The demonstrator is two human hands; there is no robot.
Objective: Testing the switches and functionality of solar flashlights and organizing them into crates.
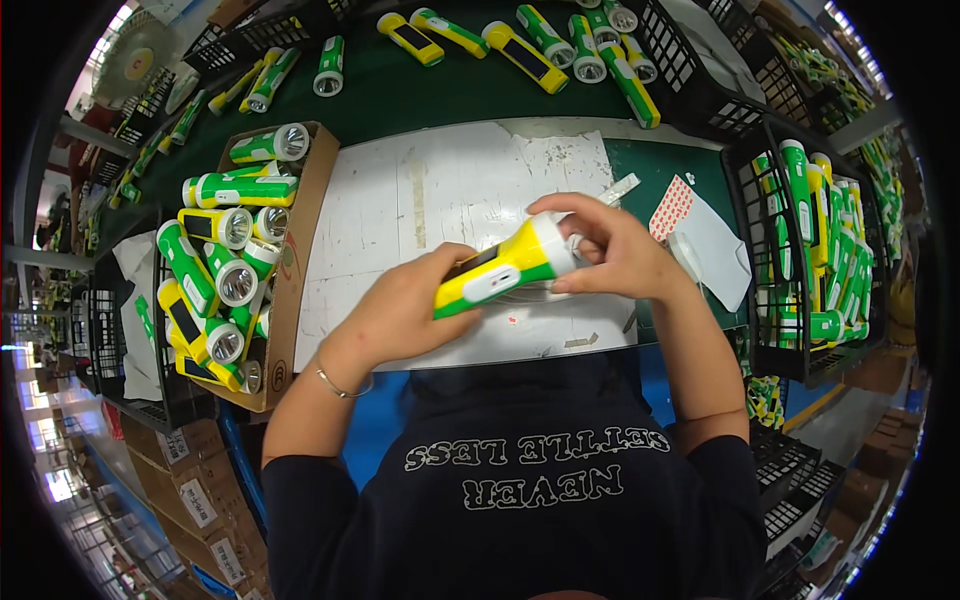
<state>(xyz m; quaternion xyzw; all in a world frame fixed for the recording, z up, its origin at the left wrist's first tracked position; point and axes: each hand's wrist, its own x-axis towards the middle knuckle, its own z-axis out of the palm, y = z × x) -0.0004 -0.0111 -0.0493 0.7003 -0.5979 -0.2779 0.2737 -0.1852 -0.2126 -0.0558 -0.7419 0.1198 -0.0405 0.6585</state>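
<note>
A yellow and green flashlight (507,270) with a white head and a dark panel lies across my hands over the white work board (380,210). My left hand (410,305) is closed round the tail end of its body. At the other end, my right hand (615,245) curls its fingers about the white head, the thumb in front of the lens side. The lens itself faces right and is mostly hidden by those fingers. Below the flashlight shows part of something pale and looped, too covered to name.
A cardboard box (300,230) of flashlights stands at the left, a black crate (760,345) of more at the right. Loose flashlights (525,57) lie on the green conveyor (370,100) at the back. A red-dotted sticker sheet (672,208) rests beside white paper (722,255).
</note>
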